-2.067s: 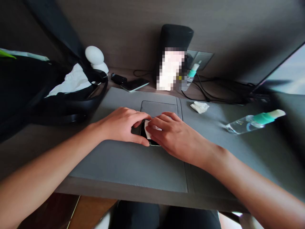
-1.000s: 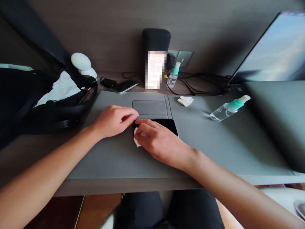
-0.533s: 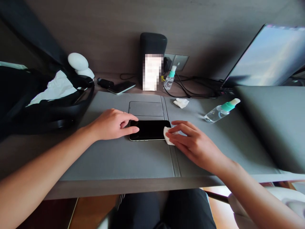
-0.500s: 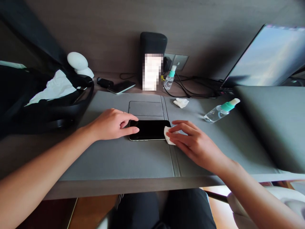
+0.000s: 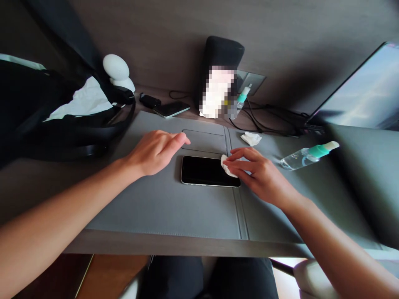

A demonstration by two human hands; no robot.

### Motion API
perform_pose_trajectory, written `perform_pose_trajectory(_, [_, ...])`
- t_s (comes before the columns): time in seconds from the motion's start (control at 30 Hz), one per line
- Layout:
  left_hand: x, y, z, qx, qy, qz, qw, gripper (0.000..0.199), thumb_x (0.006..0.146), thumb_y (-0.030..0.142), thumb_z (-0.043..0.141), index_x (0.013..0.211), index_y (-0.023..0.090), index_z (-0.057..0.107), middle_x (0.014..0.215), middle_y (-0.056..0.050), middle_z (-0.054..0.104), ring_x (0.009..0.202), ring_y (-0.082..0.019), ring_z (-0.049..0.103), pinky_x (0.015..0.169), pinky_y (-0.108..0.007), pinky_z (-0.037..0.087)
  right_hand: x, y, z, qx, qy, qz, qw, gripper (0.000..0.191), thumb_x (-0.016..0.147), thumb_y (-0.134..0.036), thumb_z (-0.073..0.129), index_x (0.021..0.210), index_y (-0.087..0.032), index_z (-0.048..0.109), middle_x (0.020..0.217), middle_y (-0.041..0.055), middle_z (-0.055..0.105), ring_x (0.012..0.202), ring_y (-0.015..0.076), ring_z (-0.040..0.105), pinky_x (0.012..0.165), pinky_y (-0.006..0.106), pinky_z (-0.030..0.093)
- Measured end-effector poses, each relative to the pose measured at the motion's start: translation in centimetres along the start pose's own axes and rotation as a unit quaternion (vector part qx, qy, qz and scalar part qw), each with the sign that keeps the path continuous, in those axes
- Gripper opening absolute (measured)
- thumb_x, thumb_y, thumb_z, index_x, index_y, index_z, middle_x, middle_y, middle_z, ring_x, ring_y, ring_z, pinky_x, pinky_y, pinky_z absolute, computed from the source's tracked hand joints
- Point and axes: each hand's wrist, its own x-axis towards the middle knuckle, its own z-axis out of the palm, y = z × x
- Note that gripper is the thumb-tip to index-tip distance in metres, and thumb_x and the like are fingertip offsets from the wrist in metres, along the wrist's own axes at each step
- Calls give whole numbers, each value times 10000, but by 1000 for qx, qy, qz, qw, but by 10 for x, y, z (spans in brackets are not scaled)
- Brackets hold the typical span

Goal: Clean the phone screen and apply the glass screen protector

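A phone with a black screen [image 5: 202,170] lies flat on the grey desk mat [image 5: 168,207]. My right hand [image 5: 252,172] pinches a white wipe [image 5: 228,167], which rests on the right end of the screen. Up and to the left of the phone is my left hand [image 5: 158,151], off the phone, its thumb and a finger pointing right with nothing between them; its other fingers are mostly hidden. Beyond the phone lies a crumpled white tissue [image 5: 251,138].
To the right, a clear spray bottle [image 5: 296,160] lies tilted near a grey case [image 5: 364,166] and a laptop screen [image 5: 364,91]. At the back are a second phone [image 5: 172,109], a black speaker-like object [image 5: 222,50] and cables. A black bag [image 5: 25,108] is at left.
My left hand has lifted away from the phone's left end. My right hand and the wipe have moved further onto the screen. The camera view has shifted and tilted.
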Motion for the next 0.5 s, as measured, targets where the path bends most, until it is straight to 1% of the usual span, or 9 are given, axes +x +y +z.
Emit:
perform_pose_trajectory(0.07, [0,0,1,-3,-4,-9,1000,756,1085,552,133,1012,201,798,892,-40,794,848,-194,734,793,-315,502,11,-3,4,12,-11,-17,1000,219,1026,-183,553,1084,-182,764,1094,118,696,1120,249,630,946,392,529])
perform_pose_trajectory(0.13, [1,0,3,-1,-12,-8,1000,753,1086,550,137,1015,195,798,860,-40,787,821,-192,729,797,-317,504,24,-8,9,26,-22,-36,999,232,1035,-196,546,1078,-165,772,1086,121,690,1108,239,620,952,376,514])
perform_pose_trajectory(0.23, [1,0,3,4,-7,7,1000,740,1091,531,132,1077,196,791,847,-39,776,826,-191,723,791,-309,501,45,-19,21,39,-30,-67,997,252,1047,-215,531,1046,-147,774,1072,120,686,1085,227,601,963,364,487])
perform_pose_trajectory(0.3, [1,0,2,8,4,17,1000,737,1093,524,126,1113,187,780,801,-34,754,768,-181,702,759,-302,497,60,-28,30,37,-42,-83,995,265,1049,-204,521,983,-147,771,1071,114,692,1056,218,592,975,363,469])
perform_pose_trajectory(0.4, [1,-1,0,18,12,25,999,745,1089,532,123,1115,161,768,661,-15,661,614,-166,615,664,-300,475,78,-43,40,10,-67,-104,992,253,1031,-165,532,928,-161,763,1088,102,696,1043,219,588,970,373,449])
perform_pose_trajectory(0.47, [0,-2,-1,18,11,26,999,740,1086,533,125,1106,158,762,614,-4,600,580,-164,577,624,-304,458,81,-47,38,-23,-78,-119,990,237,1018,-145,534,946,-172,758,1105,99,697,1073,237,588,946,391,441])
perform_pose_trajectory(0.5, [0,-3,-1,14,11,22,1000,730,1087,527,127,1097,163,760,603,0,578,575,-164,567,617,-305,454,79,-46,34,-30,-72,-127,989,240,1019,-142,524,962,-178,755,1106,96,699,1079,243,593,939,398,442])
